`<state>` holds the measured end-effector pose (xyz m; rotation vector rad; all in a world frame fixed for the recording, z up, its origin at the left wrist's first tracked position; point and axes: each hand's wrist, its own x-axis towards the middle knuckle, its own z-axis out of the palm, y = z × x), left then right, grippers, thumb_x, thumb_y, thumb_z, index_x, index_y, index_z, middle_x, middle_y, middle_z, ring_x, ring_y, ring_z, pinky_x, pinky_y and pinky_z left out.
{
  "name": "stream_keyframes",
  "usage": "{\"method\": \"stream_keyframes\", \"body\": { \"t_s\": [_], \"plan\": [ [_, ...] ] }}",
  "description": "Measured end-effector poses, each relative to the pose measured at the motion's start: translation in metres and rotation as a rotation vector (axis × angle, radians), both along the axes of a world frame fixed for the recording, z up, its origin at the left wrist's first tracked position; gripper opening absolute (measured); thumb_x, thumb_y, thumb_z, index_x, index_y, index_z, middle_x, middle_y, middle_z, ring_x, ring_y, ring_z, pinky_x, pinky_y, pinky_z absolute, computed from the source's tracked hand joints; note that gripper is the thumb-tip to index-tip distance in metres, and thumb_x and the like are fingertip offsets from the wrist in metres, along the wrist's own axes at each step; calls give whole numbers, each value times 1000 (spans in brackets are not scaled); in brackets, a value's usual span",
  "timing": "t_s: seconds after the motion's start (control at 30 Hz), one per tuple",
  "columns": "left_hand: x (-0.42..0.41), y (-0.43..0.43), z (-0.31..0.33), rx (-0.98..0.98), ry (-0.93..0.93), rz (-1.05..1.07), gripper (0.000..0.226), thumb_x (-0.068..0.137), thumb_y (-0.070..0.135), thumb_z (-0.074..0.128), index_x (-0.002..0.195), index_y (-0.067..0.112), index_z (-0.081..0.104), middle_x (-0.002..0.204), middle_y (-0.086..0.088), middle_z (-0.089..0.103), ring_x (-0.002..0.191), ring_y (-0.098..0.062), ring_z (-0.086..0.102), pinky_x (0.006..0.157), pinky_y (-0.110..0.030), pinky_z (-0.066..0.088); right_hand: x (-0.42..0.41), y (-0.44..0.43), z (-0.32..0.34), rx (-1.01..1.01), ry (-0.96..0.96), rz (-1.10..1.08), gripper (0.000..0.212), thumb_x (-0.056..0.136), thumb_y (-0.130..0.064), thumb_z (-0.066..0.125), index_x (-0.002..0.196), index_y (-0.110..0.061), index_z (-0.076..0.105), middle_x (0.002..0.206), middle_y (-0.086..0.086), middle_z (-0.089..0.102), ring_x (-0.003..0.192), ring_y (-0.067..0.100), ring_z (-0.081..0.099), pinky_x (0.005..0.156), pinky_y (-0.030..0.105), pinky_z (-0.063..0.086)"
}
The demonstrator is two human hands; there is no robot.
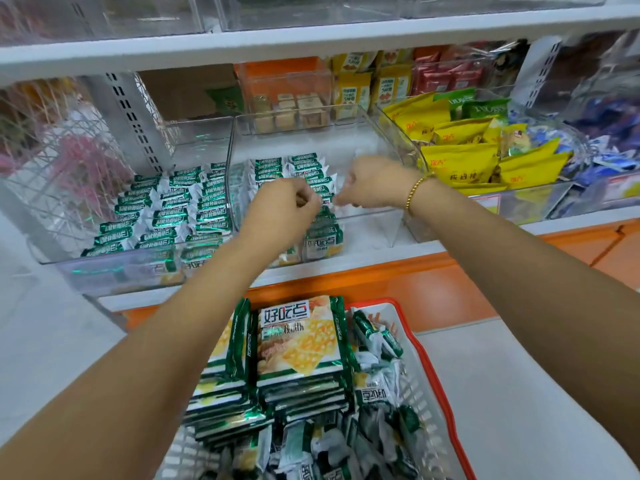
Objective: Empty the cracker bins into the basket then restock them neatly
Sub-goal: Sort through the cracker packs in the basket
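Two clear bins stand side by side on the shelf. The left bin (104,271) is filled with neat rows of green and white cracker packets (162,209). In the middle bin (388,230), packets (301,164) stand in two columns along its left side, and its right part is bare. My left hand (284,202) and right hand (374,183) meet over those columns, fingers curled, each pinching an end of one cracker packet (329,199). Below the shelf, a red-rimmed basket (436,368) holds stacked and loose packets (301,355).
To the right, another clear bin (540,202) holds yellow snack bags. Small boxes and more snack packs stand behind the bins, under an upper white shelf (311,39). An orange panel (398,282) runs below the shelf edge, above a pale floor.
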<state>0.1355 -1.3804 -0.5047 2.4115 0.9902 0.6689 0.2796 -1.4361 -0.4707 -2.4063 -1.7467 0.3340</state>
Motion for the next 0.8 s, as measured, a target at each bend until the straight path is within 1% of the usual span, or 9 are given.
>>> {"method": "stream_keyframes", "body": {
  "t_s": [0.07, 0.17, 0.23, 0.3, 0.4, 0.5, 0.57, 0.67, 0.8],
  "plan": [
    [-27, -41, -7, -37, -168, 11, 30, 93, 25, 57, 69, 7, 57, 55, 5, 48, 52, -3, 49, 49, -16, 32, -12, -26, 9, 182, -49, 47, 40, 92, -38, 58, 66, -8, 53, 63, 3, 46, 71, 20, 47, 57, 29, 33],
    [-66, -100, -37, -191, -274, -14, 42, 94, 25, 56, 58, 7, 44, 46, 6, 35, 49, -3, 51, 46, -18, 28, -23, -67, -7, 228, 79, 117, 48, 92, -39, 59, 59, -6, 47, 56, 13, 41, 56, 23, 41, 45, 24, 28],
    [-83, -125, -68, -276, -250, -13, 47, 94, 26, 56, 54, 11, 35, 47, 6, 29, 46, -6, 29, 50, -17, 25, -25, -95, -30, 107, 65, 173, 49, 91, -41, 58, 59, -7, 46, 56, 13, 40, 55, 23, 39, 46, 25, 26],
    [-93, -137, -103, -416, -175, -12, 46, 93, 25, 56, 55, 5, 39, 51, 1, 33, 47, -7, 31, 55, -12, 29, -24, -120, -60, -97, 69, 174, 48, 92, -42, 57, 58, -9, 45, 50, 5, 38, 51, 19, 38, 47, 24, 27],
    [-97, -139, -162, -622, 124, 32, 37, 94, 30, 56, 68, 4, 60, 63, -10, 56, 57, -15, 51, 58, -20, 41, -19, -147, -121, -373, 41, 118, 46, 94, -39, 55, 59, -11, 48, 52, 0, 45, 48, 14, 41, 52, 23, 40],
    [-99, -138, -221, -732, 383, 100, 17, 95, 24, 56, 88, 14, 68, 87, -5, 67, 73, -18, 56, 70, -27, 50, -19, -164, -180, -454, 1, 98, 36, 95, -37, 53, 96, -2, 64, 99, 10, 62, 89, 20, 59, 86, 34, 49],
    [-103, -141, -250, -736, 451, 114, 21, 94, 22, 58, 111, 12, 64, 110, -2, 65, 89, -17, 58, 82, -29, 50, -25, -171, -208, -388, 14, 80, 46, 96, -34, 51, 131, -4, 50, 128, 11, 52, 118, 24, 49, 100, 34, 40],
    [-101, -146, -275, -762, 441, 130, 45, 91, 30, 63, 130, 9, 52, 128, -7, 57, 112, -21, 56, 91, -29, 46, -40, -171, -242, -273, -115, 116, 55, 99, -37, 43, 142, -5, 35, 138, 13, 45, 127, 27, 39, 106, 32, 30],
    [-90, -153, -290, -725, 493, 156, 59, 90, 34, 62, 139, 11, 41, 123, -11, 60, 105, -26, 59, 81, -33, 49, -55, -168, -271, -267, -256, 157, 60, 99, -47, 36, 145, -10, 29, 143, 10, 40, 130, 31, 34, 106, 41, 28]
  ]
}}
